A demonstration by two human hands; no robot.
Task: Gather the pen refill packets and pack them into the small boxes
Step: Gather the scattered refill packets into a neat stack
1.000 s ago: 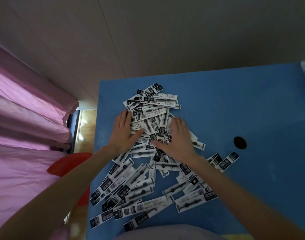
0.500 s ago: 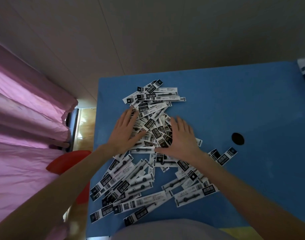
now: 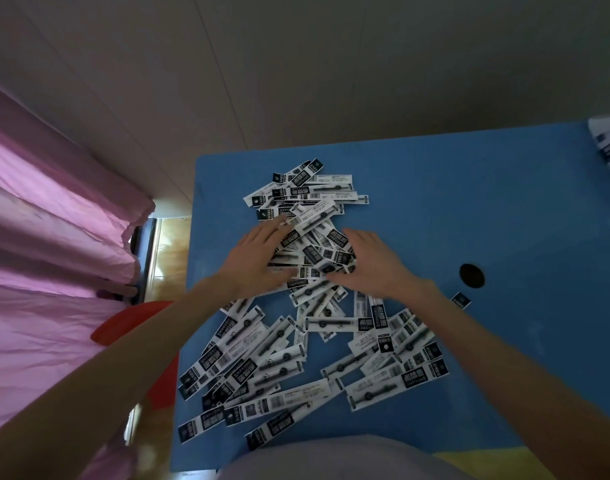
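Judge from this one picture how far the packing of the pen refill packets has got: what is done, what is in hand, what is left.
Done: nothing packed; no open small box shows. In hand: the left hand and right hand press flat on the pen refill packets mid-pile, scooping them together. Left: the loose packets spread over the blue table nearer the person, then all the boxing.

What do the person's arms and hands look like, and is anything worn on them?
Both forearms are bare up to the picture's edge: no sleeves show. The left hand and the right hand wear no gloves; no rings, watch or bracelet can be seen.
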